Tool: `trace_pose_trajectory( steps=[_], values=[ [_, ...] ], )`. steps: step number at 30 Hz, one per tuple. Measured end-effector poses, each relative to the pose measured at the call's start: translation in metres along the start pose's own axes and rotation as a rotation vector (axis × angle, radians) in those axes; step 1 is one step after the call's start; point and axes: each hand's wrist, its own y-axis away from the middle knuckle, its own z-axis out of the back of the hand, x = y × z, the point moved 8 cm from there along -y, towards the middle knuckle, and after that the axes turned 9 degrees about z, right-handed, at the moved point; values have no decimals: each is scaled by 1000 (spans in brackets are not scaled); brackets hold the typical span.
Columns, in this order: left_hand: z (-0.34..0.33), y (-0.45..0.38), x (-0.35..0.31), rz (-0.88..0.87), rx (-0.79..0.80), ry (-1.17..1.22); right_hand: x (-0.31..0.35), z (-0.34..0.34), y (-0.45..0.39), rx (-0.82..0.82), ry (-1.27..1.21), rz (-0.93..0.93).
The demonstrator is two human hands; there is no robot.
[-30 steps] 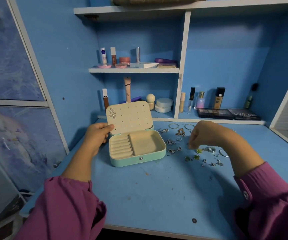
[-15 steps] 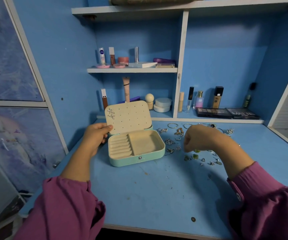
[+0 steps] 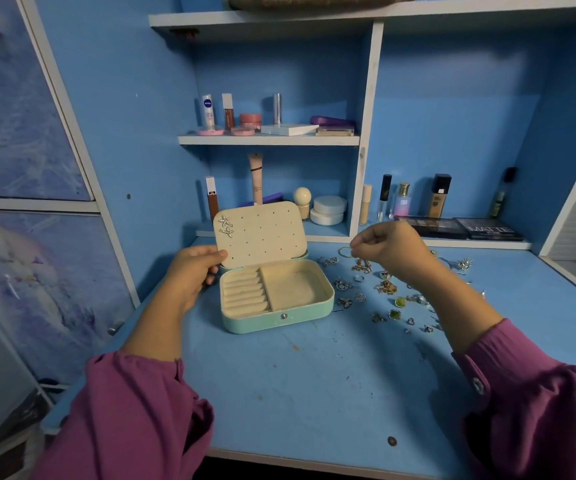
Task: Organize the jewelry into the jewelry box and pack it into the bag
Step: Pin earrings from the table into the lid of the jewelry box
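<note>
Blue desk is carrying the open mint jewelry box, left hand gripping its lid, right hand at three o'clock pinching a thin ring.

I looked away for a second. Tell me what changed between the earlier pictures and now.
The right hand rose from the scattered jewelry and shifted left toward the jewelry box, fingertips pinched together; what they hold is too small to tell. The left hand still holds the open lid; the box and the two starfish earrings stayed put.
</note>
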Motion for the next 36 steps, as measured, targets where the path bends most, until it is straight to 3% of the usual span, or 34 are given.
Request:
trace_pose_trajectory(
  steps=[11, 18, 36],
  values=[
    [-2, 1, -2, 3, 57, 53, 52, -95, -23, 122, -149, 129],
    [-3, 1, -3, 0, 99, 102, 74, -152, -36, 108, -171, 183],
    [-4, 10, -7, -8, 101, 99, 83, -174, -47, -12, -35, 288]
  ],
)
